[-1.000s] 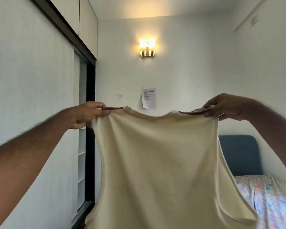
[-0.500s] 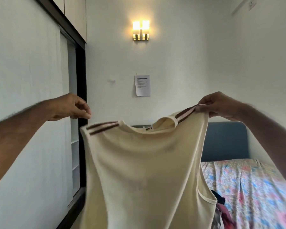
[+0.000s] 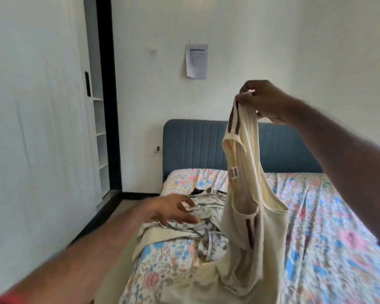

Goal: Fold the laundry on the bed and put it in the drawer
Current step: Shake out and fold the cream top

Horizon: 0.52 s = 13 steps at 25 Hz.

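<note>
A cream sleeveless top (image 3: 248, 216) with brown shoulder stripes hangs from my right hand (image 3: 263, 102), which pinches one shoulder strap high over the bed. Its lower part droops onto the floral bedsheet (image 3: 329, 227). My left hand (image 3: 173, 210) hovers open, fingers spread, low over a pile of patterned light laundry (image 3: 198, 229) lying on the left side of the bed. It holds nothing.
A blue padded headboard (image 3: 195, 143) stands against the white wall. A wardrobe with a sliding door (image 3: 31, 128) and open shelves (image 3: 100, 139) runs along the left. Wooden floor (image 3: 110, 220) lies between wardrobe and bed. A paper sheet (image 3: 196, 61) hangs on the wall.
My left hand let go of its shoulder strap and dropped toward the pile on the bed. The top now hangs from my right hand alone. The view tilted down.
</note>
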Each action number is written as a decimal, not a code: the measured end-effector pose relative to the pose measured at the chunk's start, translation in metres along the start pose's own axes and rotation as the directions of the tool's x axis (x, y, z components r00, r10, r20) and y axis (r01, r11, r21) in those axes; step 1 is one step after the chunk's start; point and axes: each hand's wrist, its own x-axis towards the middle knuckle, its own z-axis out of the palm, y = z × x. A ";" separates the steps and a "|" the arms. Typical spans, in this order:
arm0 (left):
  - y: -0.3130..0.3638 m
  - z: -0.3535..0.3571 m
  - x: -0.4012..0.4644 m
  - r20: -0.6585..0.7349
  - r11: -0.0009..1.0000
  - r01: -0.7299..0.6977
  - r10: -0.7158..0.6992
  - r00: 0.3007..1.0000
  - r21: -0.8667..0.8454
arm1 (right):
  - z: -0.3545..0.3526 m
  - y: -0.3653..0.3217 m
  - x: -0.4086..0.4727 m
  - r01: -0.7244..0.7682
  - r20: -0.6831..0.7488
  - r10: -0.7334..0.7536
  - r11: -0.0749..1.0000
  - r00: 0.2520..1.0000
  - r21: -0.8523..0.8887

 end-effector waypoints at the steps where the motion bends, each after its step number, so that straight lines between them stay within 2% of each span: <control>1: -0.006 0.030 0.007 0.013 1.000 0.011 -0.011 1.000 -0.027 | 0.006 -0.001 0.003 -0.011 -0.049 0.010 1.000 0.999 -0.005; 3: -0.015 0.077 0.017 -0.007 0.992 0.000 -0.001 1.000 -0.126 | 0.011 0.001 0.010 -0.016 -0.164 0.016 1.000 0.986 0.006; 5: -0.011 0.104 0.014 -0.099 0.941 -0.085 0.056 0.994 -0.326 | 0.013 0.002 0.018 0.007 -0.304 -0.005 1.000 0.953 0.005; 8: -0.002 0.109 0.013 -0.301 0.747 -0.225 0.035 0.953 -0.626 | 0.014 0.003 0.028 0.023 -0.470 -0.017 1.000 0.882 0.008; 11: -0.011 0.078 0.019 -0.442 0.607 -0.298 -0.099 0.891 -0.736 | 0.005 0.020 0.034 -0.009 -0.458 0.006 1.000 0.889 -0.004; 13: -0.020 0.039 0.019 -0.505 0.587 -0.333 -0.153 0.849 -0.738 | -0.013 0.035 0.034 -0.055 -0.454 0.021 0.997 0.891 -0.061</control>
